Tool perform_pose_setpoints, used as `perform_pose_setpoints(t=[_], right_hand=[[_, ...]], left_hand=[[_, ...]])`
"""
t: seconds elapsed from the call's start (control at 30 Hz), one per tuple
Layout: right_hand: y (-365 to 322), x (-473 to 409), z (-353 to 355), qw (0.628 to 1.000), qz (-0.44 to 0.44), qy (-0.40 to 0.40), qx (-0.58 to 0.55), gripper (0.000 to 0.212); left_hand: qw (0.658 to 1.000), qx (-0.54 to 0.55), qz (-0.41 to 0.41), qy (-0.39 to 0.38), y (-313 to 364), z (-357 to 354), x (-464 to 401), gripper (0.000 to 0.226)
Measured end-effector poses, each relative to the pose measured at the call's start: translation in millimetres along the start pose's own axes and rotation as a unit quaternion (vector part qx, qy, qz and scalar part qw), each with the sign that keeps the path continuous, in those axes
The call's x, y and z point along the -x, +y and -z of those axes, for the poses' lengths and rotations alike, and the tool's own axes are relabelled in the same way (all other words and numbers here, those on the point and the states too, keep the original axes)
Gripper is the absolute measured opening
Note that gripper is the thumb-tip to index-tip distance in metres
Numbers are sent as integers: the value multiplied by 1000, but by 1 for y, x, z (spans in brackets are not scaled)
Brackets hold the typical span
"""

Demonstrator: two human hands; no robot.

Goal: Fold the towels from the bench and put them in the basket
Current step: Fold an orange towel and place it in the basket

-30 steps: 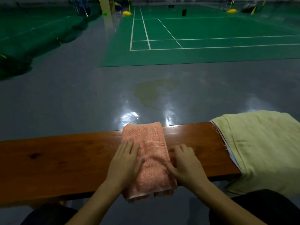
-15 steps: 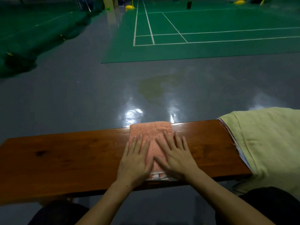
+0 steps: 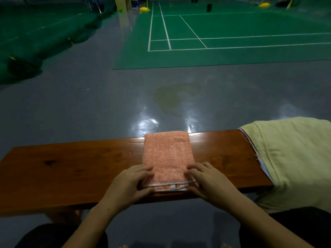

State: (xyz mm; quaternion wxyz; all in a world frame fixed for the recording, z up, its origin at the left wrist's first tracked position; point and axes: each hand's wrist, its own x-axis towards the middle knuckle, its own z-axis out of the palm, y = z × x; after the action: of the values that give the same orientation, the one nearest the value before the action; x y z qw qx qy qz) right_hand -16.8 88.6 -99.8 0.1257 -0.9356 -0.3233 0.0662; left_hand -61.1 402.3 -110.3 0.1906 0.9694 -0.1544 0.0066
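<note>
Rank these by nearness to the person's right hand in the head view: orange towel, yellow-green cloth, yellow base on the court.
1. orange towel, gripped by the right hand at its near corner.
2. yellow-green cloth, draped over the bench's right end.
3. yellow base, far back left.

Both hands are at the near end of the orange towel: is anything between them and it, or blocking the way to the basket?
Nothing lies between them: the left hand and right hand already grip the near corners of the orange towel on the bench. The basket is out of view, so that path cannot be judged; the yellow cloth lies to the right.
</note>
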Motion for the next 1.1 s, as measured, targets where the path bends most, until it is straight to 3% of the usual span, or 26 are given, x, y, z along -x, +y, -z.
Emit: perform_pose_setpoints(t=[0.17,0.37,0.53,0.67,0.8,1.03,1.1], right_hand=[[4,-12,-2,999,-14,34,17,47],[1,-27,-3,996,-27,67,48,38],[9,-35,3,998,-14,55,-24,33],[8,-33,18,988,-8,50,-148,24],[3,-27,24,962,-26,33,-270,17],[-2,-15,39,934,-54,17,-353,7],[0,-11,41,924,-64,1,-377,13]], left_hand=[[1000,10,4,20,-4,-1,-8,52],[998,-44,-16,37,-2,2,-26,25],[994,104,19,25,-3,18,-30,13],[964,260,49,21,10,33,-26,12],[956,288,62,12,18,42,-22,9],[920,383,79,30,28,53,-14,16],[909,408,85,26,30,54,-12,20]])
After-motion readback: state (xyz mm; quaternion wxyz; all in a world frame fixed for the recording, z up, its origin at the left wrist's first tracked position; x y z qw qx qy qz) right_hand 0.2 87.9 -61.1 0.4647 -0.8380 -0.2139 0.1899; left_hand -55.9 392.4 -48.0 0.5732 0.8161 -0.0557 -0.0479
